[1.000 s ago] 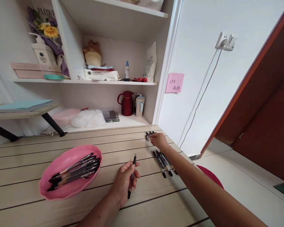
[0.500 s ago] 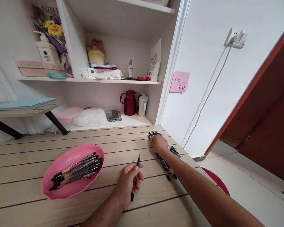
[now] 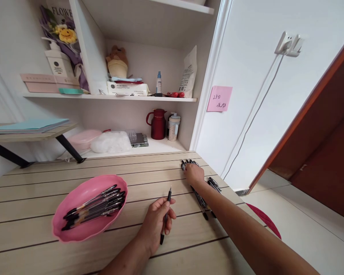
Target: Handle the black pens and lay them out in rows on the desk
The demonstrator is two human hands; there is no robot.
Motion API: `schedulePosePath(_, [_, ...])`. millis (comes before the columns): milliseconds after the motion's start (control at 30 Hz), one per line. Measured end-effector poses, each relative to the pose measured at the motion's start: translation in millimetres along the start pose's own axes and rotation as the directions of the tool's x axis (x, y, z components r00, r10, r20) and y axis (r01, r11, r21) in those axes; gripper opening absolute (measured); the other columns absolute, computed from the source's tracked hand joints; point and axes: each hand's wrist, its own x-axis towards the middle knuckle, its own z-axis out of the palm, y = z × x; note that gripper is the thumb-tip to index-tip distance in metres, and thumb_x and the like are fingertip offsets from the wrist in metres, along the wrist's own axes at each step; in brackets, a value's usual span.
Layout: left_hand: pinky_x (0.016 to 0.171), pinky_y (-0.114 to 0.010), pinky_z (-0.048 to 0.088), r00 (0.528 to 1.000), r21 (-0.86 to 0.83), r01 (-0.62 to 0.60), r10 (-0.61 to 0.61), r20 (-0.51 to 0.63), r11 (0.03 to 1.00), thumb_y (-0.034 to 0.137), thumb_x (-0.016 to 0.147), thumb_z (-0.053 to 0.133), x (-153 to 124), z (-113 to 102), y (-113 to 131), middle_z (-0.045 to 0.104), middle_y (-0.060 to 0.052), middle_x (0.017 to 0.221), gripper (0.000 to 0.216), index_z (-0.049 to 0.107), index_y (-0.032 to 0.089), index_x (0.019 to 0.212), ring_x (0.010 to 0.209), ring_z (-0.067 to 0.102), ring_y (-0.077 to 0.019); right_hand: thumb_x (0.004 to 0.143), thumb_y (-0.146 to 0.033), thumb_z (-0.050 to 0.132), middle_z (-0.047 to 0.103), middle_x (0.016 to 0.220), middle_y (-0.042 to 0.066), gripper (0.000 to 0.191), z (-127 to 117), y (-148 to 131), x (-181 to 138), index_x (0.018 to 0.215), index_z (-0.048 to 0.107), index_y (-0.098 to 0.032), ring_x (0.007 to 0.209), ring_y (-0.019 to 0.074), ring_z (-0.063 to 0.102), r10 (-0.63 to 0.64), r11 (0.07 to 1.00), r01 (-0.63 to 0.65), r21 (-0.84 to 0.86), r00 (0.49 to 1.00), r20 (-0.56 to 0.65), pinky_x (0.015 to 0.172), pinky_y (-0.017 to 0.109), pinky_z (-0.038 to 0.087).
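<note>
My left hand (image 3: 157, 223) is closed round a black pen (image 3: 166, 214) held tip-up over the wooden desk (image 3: 31, 214). To its left a pink bowl (image 3: 77, 233) holds several black pens (image 3: 94, 208). My right hand (image 3: 193, 173) reaches to the far right of the desk, fingers curled down on a small cluster of black pen caps (image 3: 187, 163). A row of black pens (image 3: 202, 200) lies on the desk beside and partly under my right forearm. What the right fingers grip is hidden.
Shelves at the back carry a red jug (image 3: 157, 124), a spotted cup (image 3: 174, 126), a pink lidded box (image 3: 83, 138) and a white bag (image 3: 110, 142). A pink sticky note (image 3: 219, 98) is on the wall. The desk's right edge drops to the floor, by a brown door (image 3: 326, 145).
My right hand has shifted slightly over the caps at the far edge; a few pens now show to the right of my forearm. The left hand keeps its pen. The view has drifted a little.
</note>
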Motion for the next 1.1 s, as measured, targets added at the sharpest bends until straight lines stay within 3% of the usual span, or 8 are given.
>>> schedulePosePath(167, [0.035,-0.016,0.029,1.000,-0.037,-0.021,0.020,-0.019,0.999,0.034,0.068,0.061,-2,0,1,0.051,0.003,0.065,0.032,0.057,0.015,0.093,0.041,0.045,-0.0038,0.078,-0.032,0.048,0.064,0.090,0.008,0.019,-15,9,-13,0.085,0.061,-0.019,0.084,0.0203,0.057,0.020,1.000,-0.019,0.019,1.000,-0.015,0.063,0.026,0.034])
schedulePosePath(333, [0.046,-0.020,0.041,0.995,-0.083,-0.062,0.055,-0.086,0.995,0.033,0.063,0.067,-4,3,9,0.051,0.001,0.069,0.034,0.062,0.016,0.092,0.056,0.051,-0.0080,0.077,-0.033,0.047,0.065,0.078,0.005,0.019,-33,23,-62,0.074,0.061,-0.020,0.074,0.0180,0.056,-0.026,0.991,0.033,0.131,0.998,-0.056,0.055,0.025,0.028])
schedulePosePath(500, [0.052,-0.021,0.040,0.980,0.083,-0.046,0.061,-0.187,0.995,0.036,0.056,0.070,11,2,22,0.058,-0.001,0.068,0.041,0.065,0.015,0.091,0.059,0.053,-0.0100,0.073,-0.029,0.050,0.064,0.069,0.003,0.016,-36,26,-135,0.066,0.060,-0.018,0.064,0.0135,0.054,-0.311,0.911,0.273,0.308,0.947,0.080,0.054,0.023,0.026])
schedulePosePath(600, [0.049,-0.020,0.036,0.967,0.284,-0.007,0.078,-0.241,0.959,0.039,0.056,0.069,35,7,34,0.059,0.000,0.063,0.040,0.065,0.013,0.086,0.051,0.049,-0.0072,0.075,-0.032,0.049,0.063,0.065,0.002,0.020,-31,32,-168,0.063,0.058,-0.018,0.060,0.0124,0.052,-0.357,0.881,0.293,0.371,0.927,0.115,0.052,0.022,0.025])
schedulePosePath(733, [0.049,-0.021,0.038,0.952,0.431,0.058,0.080,-0.296,0.900,0.034,0.069,0.062,85,24,47,0.058,0.000,0.064,0.030,0.061,0.011,0.088,0.049,0.049,-0.0065,0.077,-0.031,0.047,0.061,0.063,0.001,0.022,-21,45,-187,0.061,0.055,-0.018,0.059,0.0119,0.052,-0.311,0.881,0.259,0.397,0.948,0.071,0.052,0.022,0.024])
schedulePosePath(900, [0.072,-0.035,0.048,0.933,0.537,0.179,0.032,-0.360,0.824,0.029,0.082,0.048,148,51,48,0.055,-0.007,0.104,0.030,0.050,0.014,0.108,0.086,0.056,-0.0160,0.079,-0.025,0.045,0.062,0.070,0.000,0.016,-9,51,-190,0.068,0.055,-0.020,0.064,0.0124,0.055,-0.329,0.871,0.307,0.384,0.944,-0.010,0.053,0.022,0.025])
schedulePosePath(1100, [0.076,-0.038,0.047,0.913,0.653,0.300,-0.011,-0.408,0.695,0.029,0.082,0.049,197,63,46,0.053,-0.008,0.109,0.032,0.049,0.014,0.110,0.092,0.055,-0.0181,0.076,-0.023,0.050,0.063,0.072,0.000,0.007,6,51,-187,0.073,0.056,-0.021,0.060,0.0134,0.058,-0.377,0.895,0.377,0.239,0.925,-0.047,0.048,0.023,0.023])
